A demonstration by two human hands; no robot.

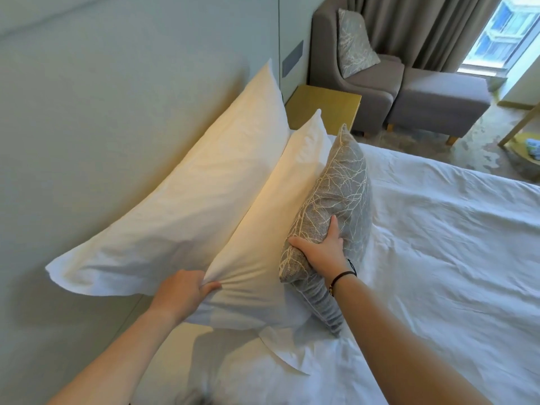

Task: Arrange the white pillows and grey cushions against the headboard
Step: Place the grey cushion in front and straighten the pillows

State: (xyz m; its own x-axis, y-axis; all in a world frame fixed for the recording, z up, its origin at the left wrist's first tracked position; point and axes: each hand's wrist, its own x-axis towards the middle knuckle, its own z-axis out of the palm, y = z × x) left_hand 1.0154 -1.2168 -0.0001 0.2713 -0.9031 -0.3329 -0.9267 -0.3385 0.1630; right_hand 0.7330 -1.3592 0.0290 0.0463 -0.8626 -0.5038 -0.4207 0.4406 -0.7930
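Gripping the near end of the grey fabric cushion with its pale branch pattern [342, 197], the right hand [323, 247] curls thumb and fingers round it. The cushion stands on edge against the front white pillow [263, 229], whose bunched corner the left hand [182, 290] pinches; behind, a second white pillow [190, 194] leans on the pale headboard [117, 97].
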